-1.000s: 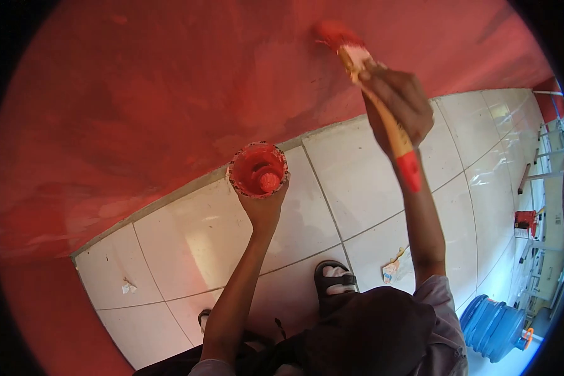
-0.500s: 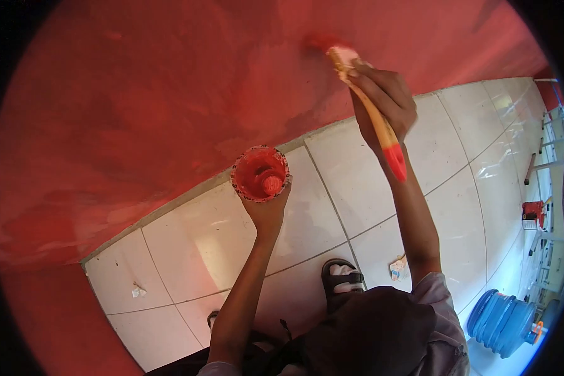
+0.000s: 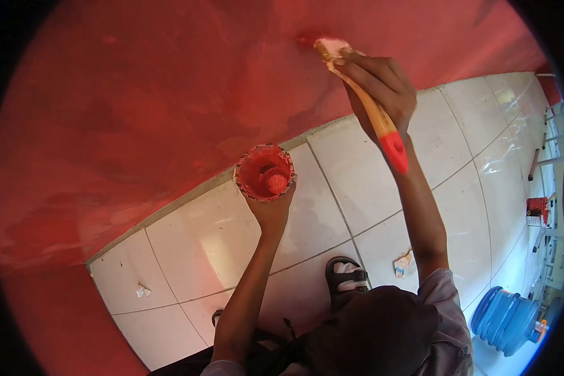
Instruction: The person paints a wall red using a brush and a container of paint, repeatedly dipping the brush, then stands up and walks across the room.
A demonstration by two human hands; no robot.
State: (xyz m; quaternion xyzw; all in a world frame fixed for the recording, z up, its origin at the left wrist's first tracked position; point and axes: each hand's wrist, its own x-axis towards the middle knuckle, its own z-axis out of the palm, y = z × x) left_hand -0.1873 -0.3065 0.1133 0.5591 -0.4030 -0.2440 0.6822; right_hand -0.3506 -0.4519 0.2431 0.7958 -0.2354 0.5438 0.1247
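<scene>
My left hand (image 3: 272,212) is wrapped round a cup (image 3: 247,178) whose inside is coated with red paint; its fingers are mostly hidden beneath the cup. A round, paint-covered lump lies inside it. My right hand (image 3: 382,88) grips a paintbrush (image 3: 377,118) near its metal band, and the wooden handle with a red end points down toward me. The bristle end is at the red wall (image 3: 169,94), beside a darker wet-looking red patch. The bristle tips are hard to make out.
White floor tiles (image 3: 351,182) meet the wall along a grey edge. Crumpled scraps (image 3: 405,265) lie on the floor. At the right are a blue water jug (image 3: 506,321), a red can (image 3: 536,211) and metal furniture legs. My sandalled foot (image 3: 346,276) is below.
My right hand and the brush have moved slightly left and up along the wall. My left hand still holds the cup, and the view has shifted a little.
</scene>
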